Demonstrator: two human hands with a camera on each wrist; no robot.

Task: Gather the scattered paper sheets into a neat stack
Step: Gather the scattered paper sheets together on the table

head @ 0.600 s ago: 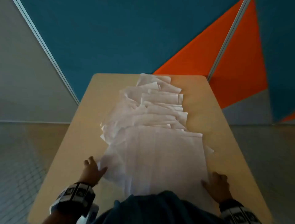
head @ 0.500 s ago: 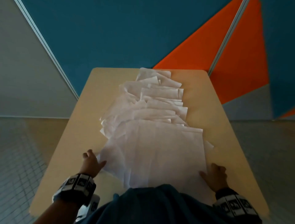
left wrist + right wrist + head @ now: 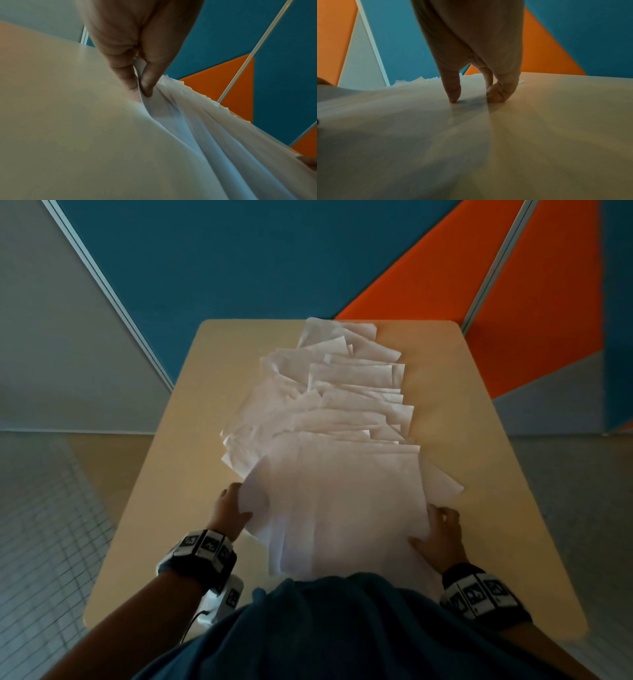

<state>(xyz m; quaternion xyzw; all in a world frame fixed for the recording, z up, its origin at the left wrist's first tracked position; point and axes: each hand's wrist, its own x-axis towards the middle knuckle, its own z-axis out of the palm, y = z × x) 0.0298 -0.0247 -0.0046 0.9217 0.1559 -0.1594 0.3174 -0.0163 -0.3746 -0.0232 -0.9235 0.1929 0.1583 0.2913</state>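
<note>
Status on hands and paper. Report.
Left hand pinching the left edge of the near sheets. Right hand: thumb on the right edge, fingers curled beside it. Far sheets fanned out on the table. Nothing in the way.

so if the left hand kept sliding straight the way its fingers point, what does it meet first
Probably the left edges of the fanned paper sheets jutting out just beyond the left hand, which already pinches the near sheets' edge; depth is unclear, so it might skim the table alongside them.

Right hand (image 3: 471,56) fingertips (image 3: 453,99) press paper sheets (image 3: 402,115).
</note>
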